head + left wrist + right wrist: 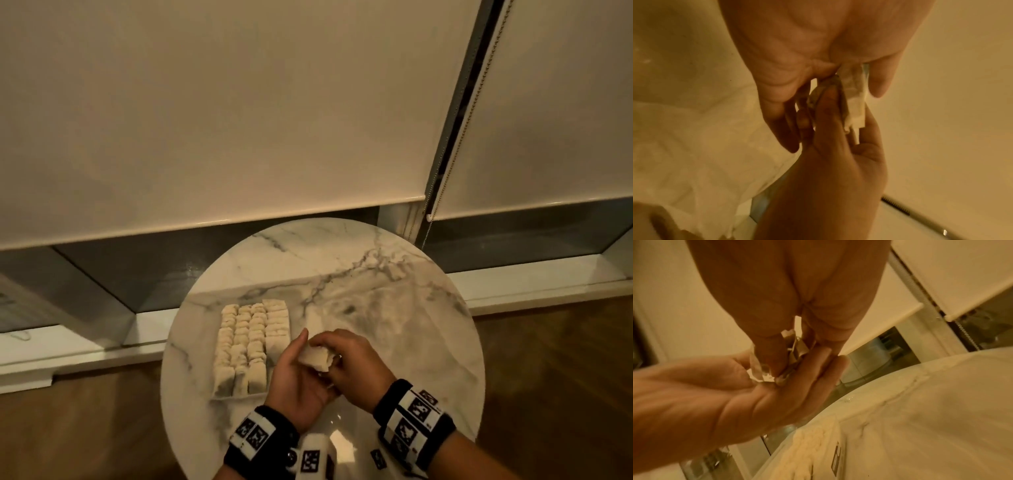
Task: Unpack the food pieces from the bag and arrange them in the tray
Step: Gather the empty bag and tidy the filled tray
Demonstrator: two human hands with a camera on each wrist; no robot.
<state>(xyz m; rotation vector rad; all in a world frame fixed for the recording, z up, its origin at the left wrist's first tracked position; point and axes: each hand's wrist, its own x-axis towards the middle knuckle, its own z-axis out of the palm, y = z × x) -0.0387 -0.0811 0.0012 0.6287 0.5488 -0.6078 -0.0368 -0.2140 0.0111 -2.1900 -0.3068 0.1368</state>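
Observation:
A shallow clear tray [239, 397] lies on the left half of a round marble table [394, 308], filled with rows of pale food pieces [246, 342]. Just right of the tray both hands meet above the table. My left hand [296, 371] is turned palm up with straight fingers, and a crumpled clear plastic bag [317, 357] lies on it. My right hand [352, 359] comes from the right and pinches the bag [797, 352] against the left palm [760, 394]. The left wrist view shows the bag [855, 100] squeezed under the right fingers [830, 113]. I see no food inside the bag.
The table edge runs close under my wrists. The right half of the marble top [411, 342] holds nothing. Behind the table are a window sill [548, 284] and lowered roller blinds [205, 120] with a bead chain [455, 137]. A wooden floor [85, 428] surrounds the table.

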